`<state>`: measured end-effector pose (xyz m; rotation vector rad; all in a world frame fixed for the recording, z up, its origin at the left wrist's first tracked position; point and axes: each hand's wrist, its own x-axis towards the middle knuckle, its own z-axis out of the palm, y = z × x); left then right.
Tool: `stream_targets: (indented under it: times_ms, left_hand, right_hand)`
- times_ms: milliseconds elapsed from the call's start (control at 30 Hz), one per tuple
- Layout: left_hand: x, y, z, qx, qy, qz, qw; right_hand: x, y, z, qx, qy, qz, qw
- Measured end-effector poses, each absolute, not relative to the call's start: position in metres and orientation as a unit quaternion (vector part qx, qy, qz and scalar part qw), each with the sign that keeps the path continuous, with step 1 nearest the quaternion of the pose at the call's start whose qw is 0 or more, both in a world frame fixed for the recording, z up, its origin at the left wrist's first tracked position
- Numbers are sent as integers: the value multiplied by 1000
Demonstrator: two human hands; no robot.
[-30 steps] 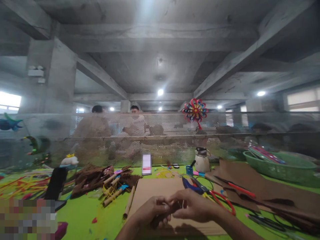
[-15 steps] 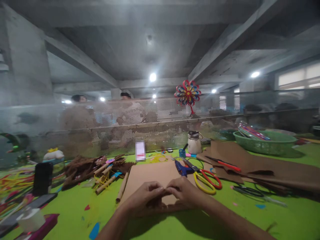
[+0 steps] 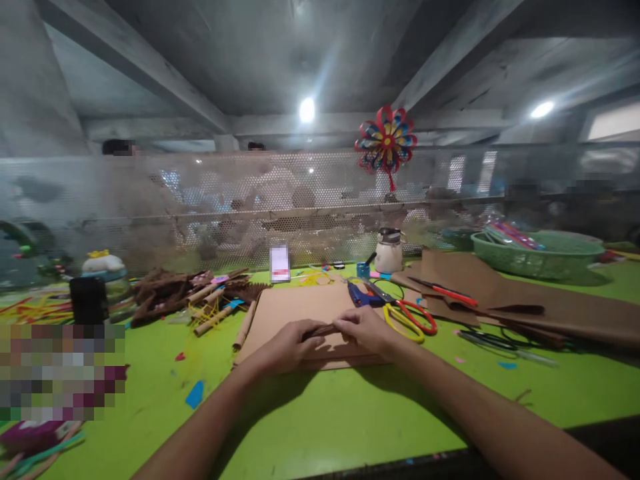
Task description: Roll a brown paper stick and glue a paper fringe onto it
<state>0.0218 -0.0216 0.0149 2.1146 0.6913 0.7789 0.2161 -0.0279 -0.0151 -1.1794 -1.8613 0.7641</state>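
Head view: L hand [image 3: 293, 345] and R hand [image 3: 367, 330] meet over near half of tan board [image 3: 295, 303], a thin brown strip [image 3: 326, 329] between them. R thumb + forefinger pinch its R end; L fingers curled tog., thumb close under, gripping the other end. Strip = piece being worked, just above board, approx. level. Progress (my read): strip already narrow, handwork on it underway; folded or rolled, can't tell. Nothing seen joined to it. Formed already: brown tubes [image 3: 203, 293] in a heap L of board, w/ yellow strands, + 1 loose tube [image 3: 245, 325] along board's L edge; red multi-petal flower [image 3: 387, 141] upright beyond, looks complete. Uncut or part-cut: big brown sheets [image 3: 450, 287] to R, so stock remains; no. of pcs left, can't tell. Tools out of hand: blue glue gun [image 3: 361, 295] at board's far R corner, scissors w/ yellow + red handles [image 3: 424, 319] beside it, red-handled tool [image 3: 455, 295] on sheets. Blue scrap [image 3: 195, 395] on green table [image 3: 310, 427], L side, suggests earlier cutting. Brands/labels/writing: none legible. Small lit screen [image 3: 280, 260] past board is blurred out; white jug [image 3: 390, 257] + green basket [image 3: 540, 259], no readable marks; purple box [image 3: 35, 437] near L, pale patch on it, too blurry. Near-L area pixelated, contents unk.
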Motion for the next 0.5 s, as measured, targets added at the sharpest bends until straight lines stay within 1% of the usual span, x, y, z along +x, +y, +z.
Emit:
stream_targets:
  times_ms: [167,333,500]
  left_hand:
    - [18,-15,11,817,278,285,416]
    - [18,-14,7,828,294,259,401]
    - [17,-10,1,847,299,215,384]
  right_hand:
    - [217,-34,-10,-417,-763,274,412]
    - [219,-38,-10,-366,-796,305,372]
    - [219,-30,-20,-415,-750,342,385]
